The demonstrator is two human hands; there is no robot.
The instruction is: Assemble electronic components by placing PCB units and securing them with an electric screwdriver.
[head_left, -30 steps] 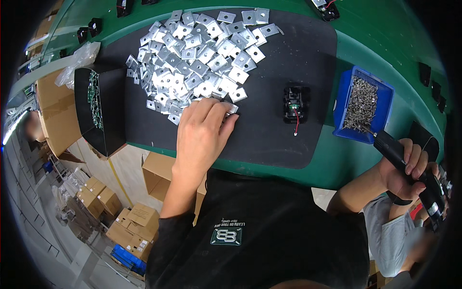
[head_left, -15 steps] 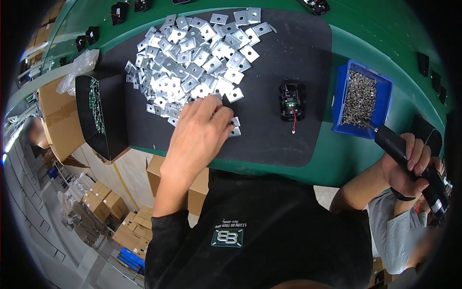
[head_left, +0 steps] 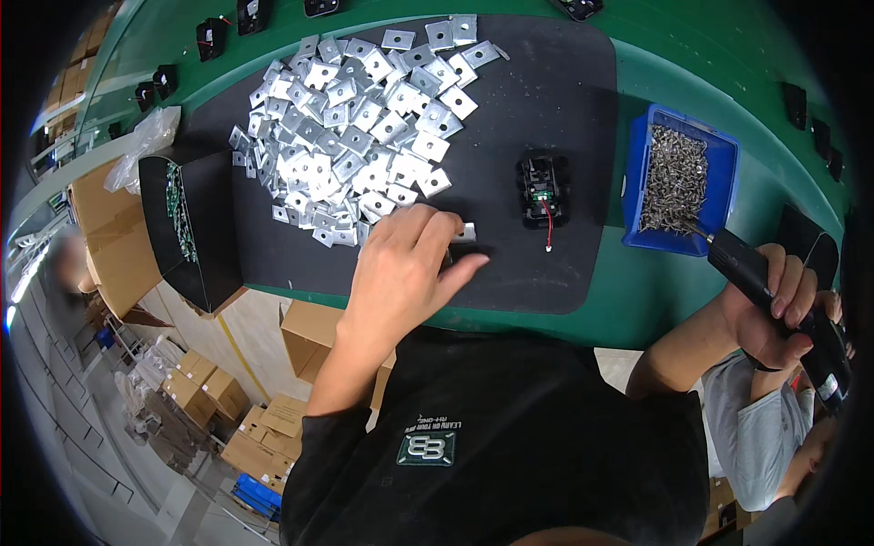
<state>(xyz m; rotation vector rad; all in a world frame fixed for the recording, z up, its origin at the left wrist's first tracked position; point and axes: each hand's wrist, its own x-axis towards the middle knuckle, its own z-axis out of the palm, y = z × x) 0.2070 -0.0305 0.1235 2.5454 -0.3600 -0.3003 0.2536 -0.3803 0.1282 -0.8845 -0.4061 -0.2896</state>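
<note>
My left hand [head_left: 405, 264] is over the near edge of a heap of silver metal plates [head_left: 350, 136], each square with a hole. Its thumb is spread away from the bent fingers, and one loose plate [head_left: 466, 233] lies just beyond the fingertips. Whatever is under the palm is hidden. On the right, my right hand [head_left: 774, 305] is closed around a black electric screwdriver [head_left: 739, 266]. The tool's tip reaches over the near rim of a blue bin [head_left: 721, 187], down to the small screws [head_left: 674, 177] inside.
A small black toy-car chassis [head_left: 543, 189] with a red wire sits on the dark mat [head_left: 510, 282]. To the left stands a black box [head_left: 205, 218] with green circuit boards. Black parts line the green table's far side. Another person [head_left: 765, 437] is at lower right.
My left hand has shifted right and toward me, and its thumb has spread out. One loose plate has slid rightward. The right hand keeps the screwdriver at the bin.
</note>
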